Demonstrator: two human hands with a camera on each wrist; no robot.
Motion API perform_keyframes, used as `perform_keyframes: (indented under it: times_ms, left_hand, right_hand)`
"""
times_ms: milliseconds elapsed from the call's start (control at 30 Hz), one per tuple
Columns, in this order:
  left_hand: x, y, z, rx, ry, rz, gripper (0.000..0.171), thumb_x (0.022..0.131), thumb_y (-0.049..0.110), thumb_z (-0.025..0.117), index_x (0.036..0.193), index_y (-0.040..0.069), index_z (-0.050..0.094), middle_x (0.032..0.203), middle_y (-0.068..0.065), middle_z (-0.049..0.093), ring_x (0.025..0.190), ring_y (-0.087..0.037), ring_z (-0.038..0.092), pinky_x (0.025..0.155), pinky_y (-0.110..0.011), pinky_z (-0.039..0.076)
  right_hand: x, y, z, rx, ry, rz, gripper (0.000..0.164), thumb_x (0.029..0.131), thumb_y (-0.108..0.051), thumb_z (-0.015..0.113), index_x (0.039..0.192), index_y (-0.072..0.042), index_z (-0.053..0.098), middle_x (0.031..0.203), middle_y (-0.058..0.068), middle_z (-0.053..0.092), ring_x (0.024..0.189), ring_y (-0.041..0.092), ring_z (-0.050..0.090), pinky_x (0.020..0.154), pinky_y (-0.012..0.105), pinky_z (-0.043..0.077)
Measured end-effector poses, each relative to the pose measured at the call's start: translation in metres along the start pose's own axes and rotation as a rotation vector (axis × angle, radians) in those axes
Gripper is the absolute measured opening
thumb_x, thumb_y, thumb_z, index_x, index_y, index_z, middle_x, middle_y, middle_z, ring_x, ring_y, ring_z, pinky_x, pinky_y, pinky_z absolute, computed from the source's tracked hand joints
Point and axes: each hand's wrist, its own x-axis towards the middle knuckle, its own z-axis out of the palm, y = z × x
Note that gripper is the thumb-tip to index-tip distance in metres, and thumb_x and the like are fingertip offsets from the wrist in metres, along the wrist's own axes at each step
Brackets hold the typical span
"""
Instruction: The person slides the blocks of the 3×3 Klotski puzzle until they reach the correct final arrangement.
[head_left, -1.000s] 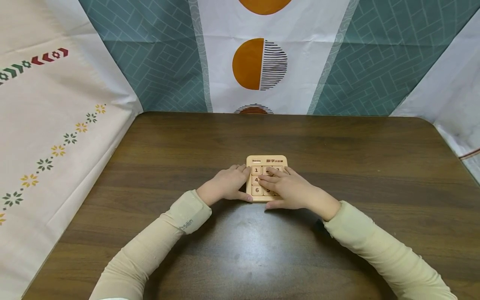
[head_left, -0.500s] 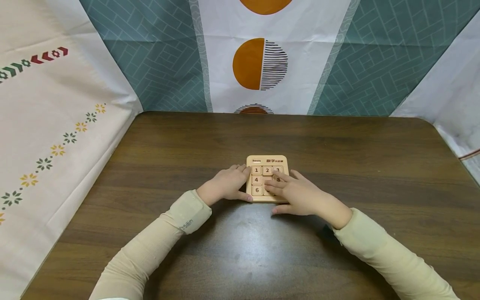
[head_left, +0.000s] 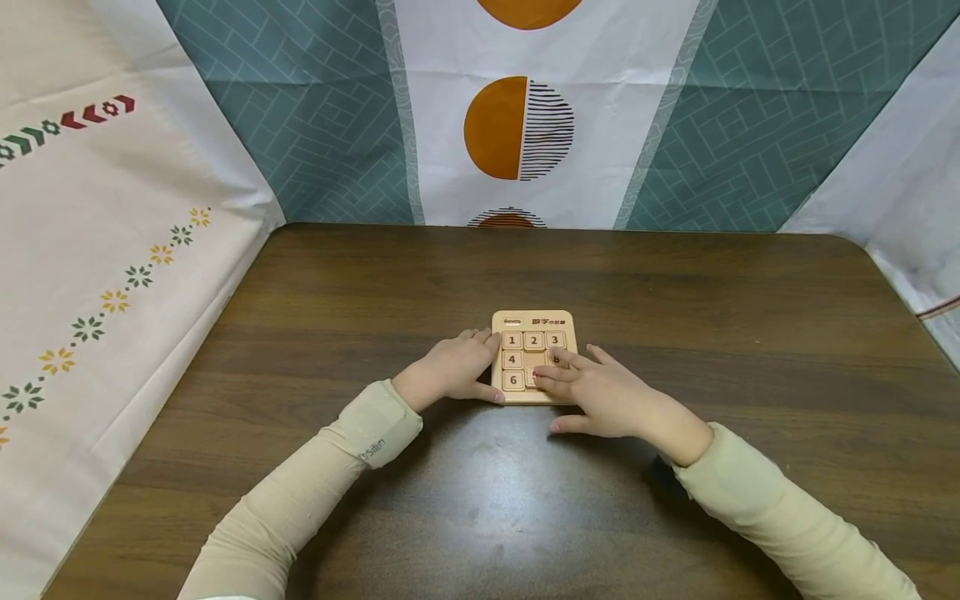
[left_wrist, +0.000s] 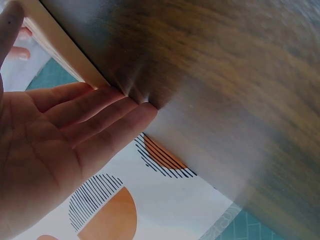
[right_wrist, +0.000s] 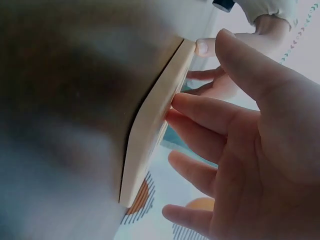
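Note:
A pale wooden number sliding puzzle [head_left: 537, 400] lies flat on the table in the head view. Tiles 1, 2 and 3 form its top row; tile 4 [head_left: 512, 360] and tile 8 [head_left: 557, 359] flank a bare centre slot. Tile 6 sits at lower left. My left hand [head_left: 459, 368] rests straight fingers along the puzzle's left side, thumb at its near left corner. My right hand [head_left: 617, 398] lies over the right side, extended fingertips touching the face near tile 8 and the bottom middle tile [head_left: 532, 382], whose number is mostly covered. The lower right is hidden.
The dark wooden table [head_left: 375, 283] surrounds the puzzle on all sides. A patterned curtain [head_left: 330, 108] hangs behind its far edge. To the left hangs a cream cloth [head_left: 90, 275] with embroidered flowers.
My right hand has shifted right and nearer the person, uncovering tiles 2, 3, part of 8 and the bare centre slot. My left hand has stayed put.

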Motion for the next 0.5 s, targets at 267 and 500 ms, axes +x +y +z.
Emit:
perform_keyframes:
  times_ms: [267,500]
  left_hand:
    - [0.000,0.000,0.001,0.002,-0.003,0.001,0.093,0.077,0.056,0.062,0.140,-0.004,0.028,0.140,-0.023,0.032,0.127,-0.035,0.034,0.097,-0.044,0.036]
    - [-0.001,0.000,0.000,0.000,-0.001,0.004,0.092,0.077,0.056,0.062,0.139,-0.004,0.028,0.140,-0.023,0.033,0.127,-0.034,0.034,0.096,-0.044,0.037]
  right_hand:
    - [0.012,0.010,-0.004,0.021,-0.005,0.019,0.064,0.084,-0.047,0.059,0.133,-0.008,0.048,0.137,0.008,0.044,0.132,0.032,0.026,0.097,0.062,0.021]
    - [0.013,0.013,-0.003,0.031,0.008,0.015,0.066,0.083,-0.048,0.060,0.134,-0.008,0.047,0.137,0.009,0.043,0.132,0.032,0.025,0.097,0.062,0.021]
